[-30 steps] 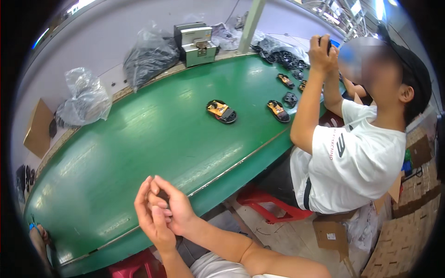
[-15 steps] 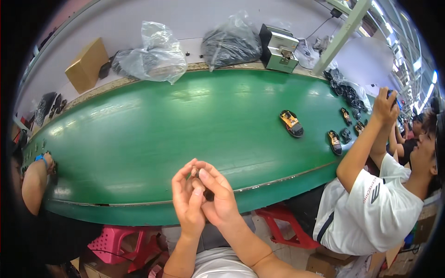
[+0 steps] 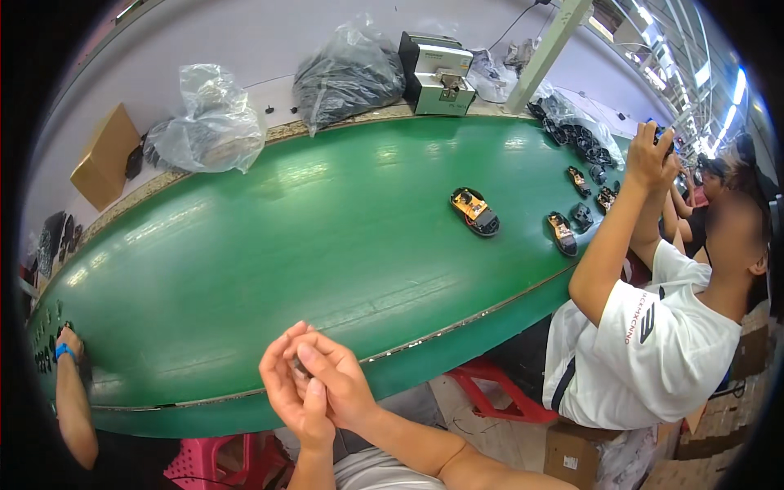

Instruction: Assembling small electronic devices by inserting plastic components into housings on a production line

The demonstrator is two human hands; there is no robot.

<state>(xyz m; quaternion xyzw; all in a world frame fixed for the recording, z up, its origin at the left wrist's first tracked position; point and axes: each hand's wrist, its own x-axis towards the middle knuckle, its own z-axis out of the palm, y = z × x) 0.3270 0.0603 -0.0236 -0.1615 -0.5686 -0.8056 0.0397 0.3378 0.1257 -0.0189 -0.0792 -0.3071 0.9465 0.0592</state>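
My left hand [image 3: 289, 394] and my right hand [image 3: 341, 382] are cupped together above the near edge of the green belt [image 3: 269, 269]. Fingers and thumbs close round a small dark piece [image 3: 302, 367], mostly hidden between them, so its kind cannot be made out. Farther off to the right lies an opened computer mouse [image 3: 474, 212], its orange circuit board facing up in a black shell. Another opened mouse [image 3: 562, 233] rests beyond it, near the belt's right end.
A co-worker in a white shirt [image 3: 653, 351] sits at right, both hands raised. At far left, another person's arm [image 3: 73, 400] reaches onto the belt. Along the back ledge stand a cardboard box [image 3: 106, 159], plastic bags [image 3: 349, 77] and a grey-green machine [image 3: 441, 77].
My view has turned, and the belt's things now sit farther left. My cupped hands appear lower and more to the left, still together. The far-left person's arm has changed its pose.
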